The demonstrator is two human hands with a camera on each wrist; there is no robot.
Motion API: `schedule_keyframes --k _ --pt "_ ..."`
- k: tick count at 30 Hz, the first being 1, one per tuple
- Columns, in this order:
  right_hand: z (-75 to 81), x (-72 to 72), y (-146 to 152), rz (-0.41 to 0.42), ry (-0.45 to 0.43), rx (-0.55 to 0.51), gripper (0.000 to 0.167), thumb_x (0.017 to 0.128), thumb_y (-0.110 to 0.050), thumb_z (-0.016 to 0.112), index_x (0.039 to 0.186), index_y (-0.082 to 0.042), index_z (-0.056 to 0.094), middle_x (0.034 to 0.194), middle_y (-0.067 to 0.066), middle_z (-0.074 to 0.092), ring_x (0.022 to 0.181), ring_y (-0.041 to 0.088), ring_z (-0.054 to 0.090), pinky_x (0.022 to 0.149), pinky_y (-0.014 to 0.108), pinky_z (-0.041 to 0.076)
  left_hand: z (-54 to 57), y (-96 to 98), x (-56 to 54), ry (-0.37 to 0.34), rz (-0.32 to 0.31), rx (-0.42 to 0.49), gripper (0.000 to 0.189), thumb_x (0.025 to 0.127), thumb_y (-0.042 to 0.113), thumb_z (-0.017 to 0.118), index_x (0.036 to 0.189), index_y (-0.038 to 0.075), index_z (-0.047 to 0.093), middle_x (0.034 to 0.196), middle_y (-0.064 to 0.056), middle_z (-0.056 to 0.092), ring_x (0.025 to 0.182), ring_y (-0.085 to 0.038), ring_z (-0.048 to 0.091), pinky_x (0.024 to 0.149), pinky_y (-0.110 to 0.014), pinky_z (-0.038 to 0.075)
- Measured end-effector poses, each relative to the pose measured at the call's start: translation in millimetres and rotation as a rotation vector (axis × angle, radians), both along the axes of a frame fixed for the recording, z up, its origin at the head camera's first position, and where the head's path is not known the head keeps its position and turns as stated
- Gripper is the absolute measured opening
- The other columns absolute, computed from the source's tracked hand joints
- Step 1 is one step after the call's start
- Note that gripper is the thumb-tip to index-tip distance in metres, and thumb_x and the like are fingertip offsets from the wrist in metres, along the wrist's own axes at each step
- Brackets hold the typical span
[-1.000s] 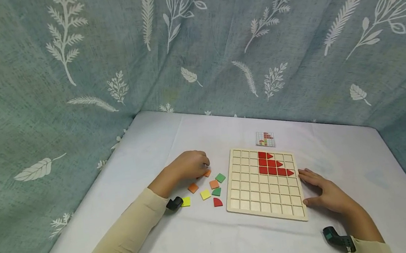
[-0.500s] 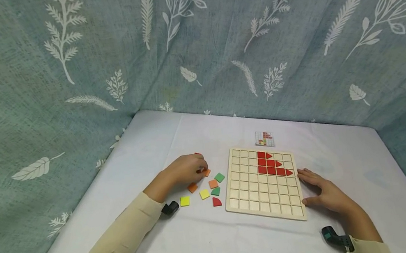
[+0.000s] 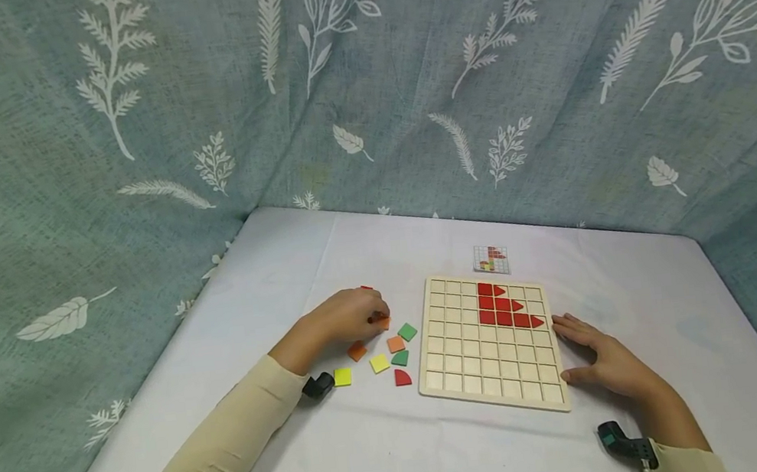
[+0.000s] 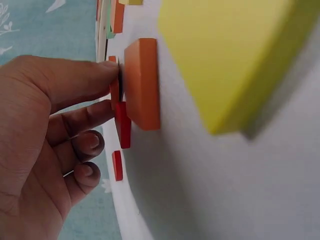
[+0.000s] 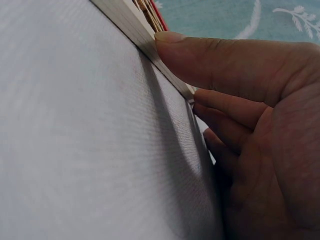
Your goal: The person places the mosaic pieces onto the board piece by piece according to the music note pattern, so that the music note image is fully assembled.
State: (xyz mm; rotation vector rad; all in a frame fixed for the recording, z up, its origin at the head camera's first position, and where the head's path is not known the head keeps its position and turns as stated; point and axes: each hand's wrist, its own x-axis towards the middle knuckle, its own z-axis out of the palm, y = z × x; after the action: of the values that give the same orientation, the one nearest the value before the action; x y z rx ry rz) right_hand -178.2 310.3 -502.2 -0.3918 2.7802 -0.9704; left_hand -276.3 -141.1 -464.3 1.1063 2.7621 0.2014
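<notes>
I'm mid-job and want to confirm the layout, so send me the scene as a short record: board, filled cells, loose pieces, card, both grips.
Board: pale grid, lying on the white cloth
Filled cells: red tiles in three rows, each ending in a point to the right
Loose, left of board: orange pieces, yellow pieces, green pieces, red pieces
Card: beyond the board, printed with a pattern
Left grip: fingertips among orange and red pieces; hold unclear
Right grip: touching the board's right edge

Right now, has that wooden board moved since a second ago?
No; in the head view, the wooden board keeps its place against the picture card.
</notes>
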Motion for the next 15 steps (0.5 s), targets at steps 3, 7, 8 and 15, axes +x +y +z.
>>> schedule_keyframes --k 3,7,8,15 --pt "0.4 -0.9 0 0.0 0.0 -0.003 0.094 0.069 -0.036 0.084 0.146 -0.003 0.042 0.156 0.013 0.029 0.144 0.039 0.014 0.105 0.068 0.013 0.8 3.1 -1.1 -0.001 -0.012 0.017 0.015 0.088 0.024 0.067 0.101 0.018 0.074 0.089 0.011 0.058 0.077 -0.007 0.052 0.074 -0.026 0.046" --pt "0.5 -0.4 1 -0.007 0.001 -0.002 0.092 0.069 -0.034 0.084 0.145 -0.003 0.044 0.155 0.013 0.03 0.144 0.039 0.015 0.105 0.068 0.014 2.7 15.7 -3.8 0.036 -0.042 0.051 0.016 0.089 0.024 0.066 0.101 0.017 0.074 0.089 0.01 0.059 0.076 -0.006 0.052 0.073 -0.025 0.047" --pt "0.9 0.0 1 -0.006 0.003 -0.003 0.091 0.069 -0.033 0.084 0.145 -0.002 0.044 0.155 0.014 0.03 0.143 0.04 0.016 0.104 0.068 0.014 3.9 20.1 -4.6 0.04 -0.051 0.066 0.017 0.089 0.024 0.065 0.101 0.017 0.074 0.09 0.01 0.059 0.075 -0.006 0.052 0.072 -0.026 0.047" --pt "1.4 1.2 -1 -0.006 0.006 -0.018 0.091 0.069 -0.034 0.084 0.145 -0.003 0.045 0.154 0.014 0.031 0.143 0.041 0.016 0.104 0.068 0.014 7.5 51.5 -10.1 0.069 -0.108 0.097 0.02 0.09 0.027 0.065 0.104 0.016 0.074 0.092 0.008 0.06 0.075 -0.006 0.052 0.071 -0.025 0.046"
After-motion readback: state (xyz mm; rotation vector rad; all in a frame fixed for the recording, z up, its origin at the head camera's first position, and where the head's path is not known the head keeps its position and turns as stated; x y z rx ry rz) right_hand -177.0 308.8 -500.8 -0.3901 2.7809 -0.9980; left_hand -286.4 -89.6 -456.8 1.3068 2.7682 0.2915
